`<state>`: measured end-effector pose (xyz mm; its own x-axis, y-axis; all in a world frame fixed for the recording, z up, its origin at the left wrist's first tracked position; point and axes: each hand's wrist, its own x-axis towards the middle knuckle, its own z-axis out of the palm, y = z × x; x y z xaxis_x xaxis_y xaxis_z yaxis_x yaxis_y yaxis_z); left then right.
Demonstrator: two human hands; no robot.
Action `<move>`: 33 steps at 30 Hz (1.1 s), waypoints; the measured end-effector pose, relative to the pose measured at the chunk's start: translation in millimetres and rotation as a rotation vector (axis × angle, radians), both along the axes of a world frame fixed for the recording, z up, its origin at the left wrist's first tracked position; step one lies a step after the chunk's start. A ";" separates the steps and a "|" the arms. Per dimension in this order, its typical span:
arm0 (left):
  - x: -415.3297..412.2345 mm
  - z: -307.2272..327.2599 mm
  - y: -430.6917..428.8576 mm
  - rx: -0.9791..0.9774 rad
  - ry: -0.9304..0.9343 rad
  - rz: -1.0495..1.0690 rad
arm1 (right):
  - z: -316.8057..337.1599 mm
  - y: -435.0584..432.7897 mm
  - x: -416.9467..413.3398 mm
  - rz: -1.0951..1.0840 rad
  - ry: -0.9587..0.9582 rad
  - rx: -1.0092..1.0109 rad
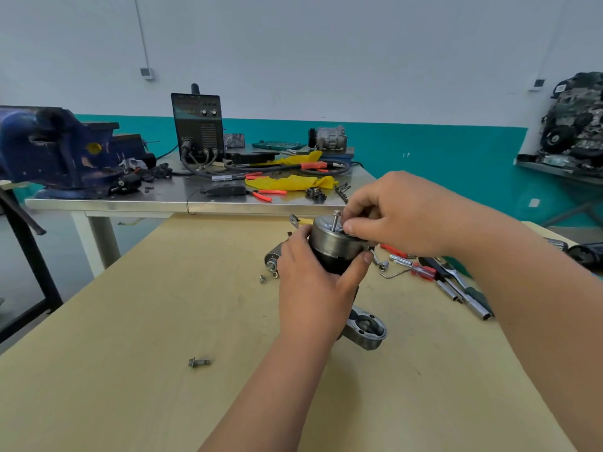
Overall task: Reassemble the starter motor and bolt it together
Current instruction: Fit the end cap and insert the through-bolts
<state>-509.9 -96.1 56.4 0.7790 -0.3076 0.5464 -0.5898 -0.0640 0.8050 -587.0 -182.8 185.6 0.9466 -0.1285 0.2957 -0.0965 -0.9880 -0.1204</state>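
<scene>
The starter motor (332, 246) stands upright on the wooden table (163, 321), silver end cap on top, black body below. My left hand (313, 282) grips the black body from the near side. My right hand (391, 213) is over the end cap, fingers curled and pinching something small beside a long bolt (336, 220) that sticks up from the cap. The motor's grey nose housing (368, 331) shows at the bottom near the table. A loose flanged bolt (199, 362) lies at the near left. The solenoid (273, 261) lies just left of the motor.
Screwdrivers, sockets and a hex key (440, 275) lie scattered right of the motor. Small screws (262, 278) sit near the solenoid. Behind is a metal bench (182, 203) with a blue vise (55, 151), a welder (198, 125), pliers and yellow rags.
</scene>
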 end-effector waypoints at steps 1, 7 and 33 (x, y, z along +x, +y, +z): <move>-0.5 -0.1 -0.7 -0.001 0.003 -0.003 | 3.3 -0.5 -0.7 0.008 0.026 -0.026; 0.6 0.2 -3.5 0.025 0.013 0.002 | 15.8 3.0 3.3 -0.026 0.152 -0.134; -0.3 0.1 2.6 -0.009 0.039 0.005 | -26.1 1.5 1.3 0.059 -0.213 0.301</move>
<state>-510.2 -93.5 56.5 0.8015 -0.2987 0.5180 -0.5575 -0.0599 0.8280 -585.7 -181.4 159.5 0.8765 -0.1862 0.4440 0.0184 -0.9086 -0.4172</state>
